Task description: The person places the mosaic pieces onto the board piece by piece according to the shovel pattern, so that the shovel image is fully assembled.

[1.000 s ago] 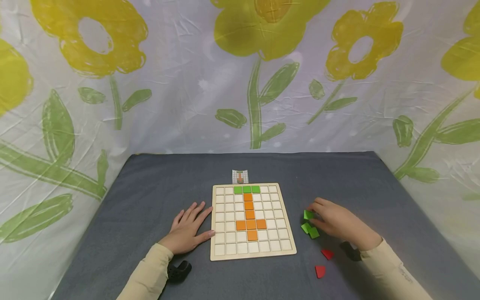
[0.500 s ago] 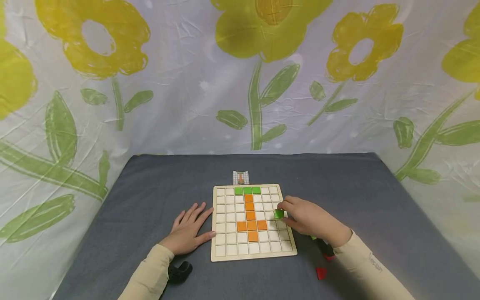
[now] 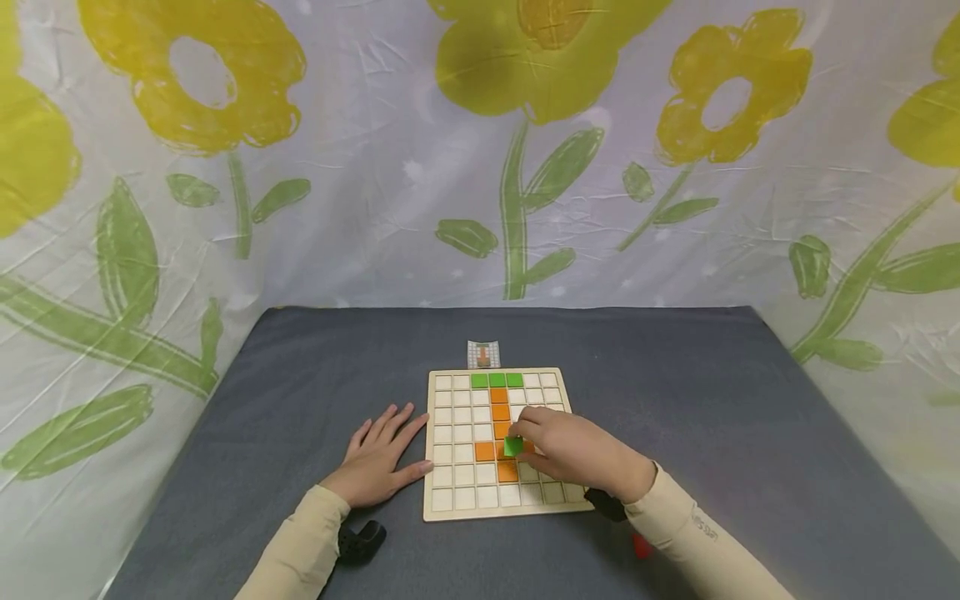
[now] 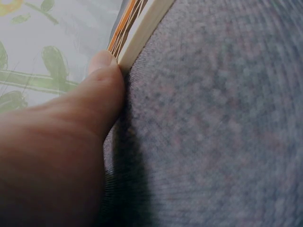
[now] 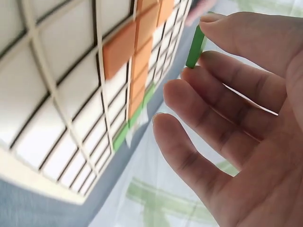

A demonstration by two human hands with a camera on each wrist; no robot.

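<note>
My right hand point(image 3: 573, 450) pinches a green square tile point(image 5: 195, 47) between thumb and fingertips, held above the middle of a wooden grid board point(image 3: 465, 504). Beneath and around it, orange tiles point(image 3: 500, 412) form a column with a short crossbar; the hand hides part of that crossbar. Three green tiles point(image 3: 497, 380) fill cells in the board's far row. At the board's left side my left hand point(image 3: 375, 462) lies flat with fingers spread, its thumb point(image 4: 102, 78) touching the wooden edge in the left wrist view.
A small printed card point(image 3: 483, 355) with a grid pattern lies behind the board. One red piece point(image 3: 642, 547) shows beside the right sleeve; the arm hides other loose pieces. A black wrist device point(image 3: 362, 543) sits by the left cuff. Dark cloth point(image 3: 360, 350) covers the table before a flowered backdrop.
My right hand has picked up a green tile from the loose pieces at the right and carried it left over the board's middle. The left hand stays at the board's edge.
</note>
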